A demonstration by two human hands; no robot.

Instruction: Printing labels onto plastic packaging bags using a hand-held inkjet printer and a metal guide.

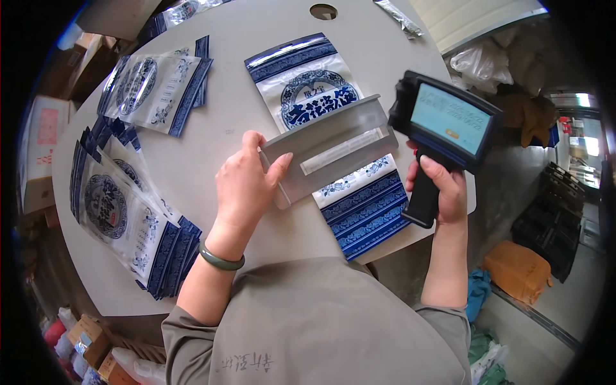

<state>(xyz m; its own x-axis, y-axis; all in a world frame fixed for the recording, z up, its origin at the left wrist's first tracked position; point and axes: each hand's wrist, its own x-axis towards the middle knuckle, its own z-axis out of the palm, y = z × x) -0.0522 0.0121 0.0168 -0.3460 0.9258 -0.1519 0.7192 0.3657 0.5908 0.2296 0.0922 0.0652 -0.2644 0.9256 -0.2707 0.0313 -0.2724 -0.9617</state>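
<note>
My left hand (247, 176) grips the left end of a grey translucent plastic template (282, 186) with a long slot in it. The template lies across a stack of blue-and-white printed pouches (314, 80), covering their middle; bare white pouch surface shows through the slot. In my right hand (444, 186) is a black handheld inkjet printer (427, 192), held by its pistol grip. Its lit screen (452, 119) faces up, and its head is beside the template's right end. Whether the head touches the template I cannot tell.
More pouches lie on the white table (224, 115): a pile (151, 86) at the far left and a fanned pile (122, 212) nearer. A round hole (323, 11) and a silvery packet (401, 19) are at the far side. An orange bundle (518, 271) stands on the floor at right.
</note>
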